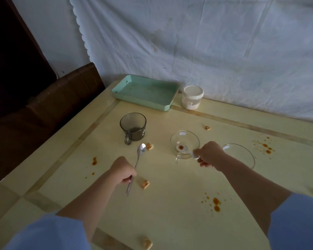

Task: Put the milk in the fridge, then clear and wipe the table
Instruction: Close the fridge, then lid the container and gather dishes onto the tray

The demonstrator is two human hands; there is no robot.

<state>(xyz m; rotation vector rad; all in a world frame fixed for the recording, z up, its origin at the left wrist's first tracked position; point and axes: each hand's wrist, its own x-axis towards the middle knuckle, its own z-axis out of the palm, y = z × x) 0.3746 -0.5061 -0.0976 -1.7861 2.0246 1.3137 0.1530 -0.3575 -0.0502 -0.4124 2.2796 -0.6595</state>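
Note:
My left hand (122,173) grips the handle of a long metal spoon (139,159), whose bowl points away from me just above the cream table (170,204). My right hand (209,156) pinches a second small spoon (194,154) at the rim of a clear glass cup (183,144) with brown dregs. A clear glass bowl (242,154) stands just right of that hand. A dark glass mug (133,127) is beyond the left hand. Food crumbs (145,184) and orange-brown spills (216,204) dot the table. No milk is in view.
A mint-green tray (146,91) lies at the table's far edge, with a white-lidded jar (192,97) to its right. A white cloth covers the wall behind. A brown chair back (65,91) stands at the left. More spills (266,147) mark the right side.

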